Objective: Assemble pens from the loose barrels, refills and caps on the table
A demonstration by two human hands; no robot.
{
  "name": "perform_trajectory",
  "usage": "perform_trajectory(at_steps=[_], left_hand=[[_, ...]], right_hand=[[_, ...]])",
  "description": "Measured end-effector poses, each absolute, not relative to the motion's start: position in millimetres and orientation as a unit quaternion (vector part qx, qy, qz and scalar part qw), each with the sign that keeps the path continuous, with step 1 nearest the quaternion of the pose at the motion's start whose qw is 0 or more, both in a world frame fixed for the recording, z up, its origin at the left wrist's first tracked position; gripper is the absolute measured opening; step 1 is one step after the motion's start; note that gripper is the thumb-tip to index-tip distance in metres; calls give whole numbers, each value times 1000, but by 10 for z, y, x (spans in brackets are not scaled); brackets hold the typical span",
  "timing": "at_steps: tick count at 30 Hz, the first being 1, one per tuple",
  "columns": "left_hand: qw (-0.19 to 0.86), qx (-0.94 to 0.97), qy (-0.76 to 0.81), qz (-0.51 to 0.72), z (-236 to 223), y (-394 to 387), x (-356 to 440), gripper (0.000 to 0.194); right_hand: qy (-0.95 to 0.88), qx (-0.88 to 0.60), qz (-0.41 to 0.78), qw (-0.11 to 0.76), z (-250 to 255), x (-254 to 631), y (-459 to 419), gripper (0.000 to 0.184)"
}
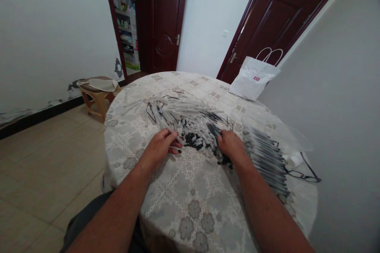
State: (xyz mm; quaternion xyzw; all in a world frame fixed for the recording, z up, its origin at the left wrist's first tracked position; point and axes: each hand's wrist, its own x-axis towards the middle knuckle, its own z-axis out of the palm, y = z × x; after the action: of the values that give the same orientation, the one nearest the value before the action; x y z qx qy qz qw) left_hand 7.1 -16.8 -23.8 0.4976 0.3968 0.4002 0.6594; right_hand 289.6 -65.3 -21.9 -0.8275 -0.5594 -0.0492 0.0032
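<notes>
My left hand (162, 144) is closed around a whitish pen barrel (179, 139), which points down and right at the near edge of the pile. A small black piece (179, 151) shows by its lower fingertips. Across the pile, my right hand (232, 145) has its fingers pressed together at the end of a bunch of dark pen refills (213, 129); what they pinch is hidden. Between the hands lie small black plugs (191, 139) and short whitish caps (208, 136). Behind them spreads a heap of whitish barrels (184, 107).
Right of my right arm, assembled-looking dark pens (267, 158) lie in a row. Beyond them are eyeglasses (303, 174) and a small white object (295, 160). A white paper bag (253, 79) stands at the patterned tablecloth's (190, 205) far right edge. A stool (96, 93) stands left.
</notes>
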Motion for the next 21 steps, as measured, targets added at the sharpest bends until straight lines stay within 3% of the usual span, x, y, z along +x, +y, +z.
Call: perform_trajectory(at_steps=[13,21], left_hand=[[659,489,408,399,-240,-171,73,36],[650,499,415,395,-262,-153,64,32]], right_hand=[[-635,-751,-31,179,-385,2886,-557,31],[-593,-774,-44,219,-343,2821,-588,31]])
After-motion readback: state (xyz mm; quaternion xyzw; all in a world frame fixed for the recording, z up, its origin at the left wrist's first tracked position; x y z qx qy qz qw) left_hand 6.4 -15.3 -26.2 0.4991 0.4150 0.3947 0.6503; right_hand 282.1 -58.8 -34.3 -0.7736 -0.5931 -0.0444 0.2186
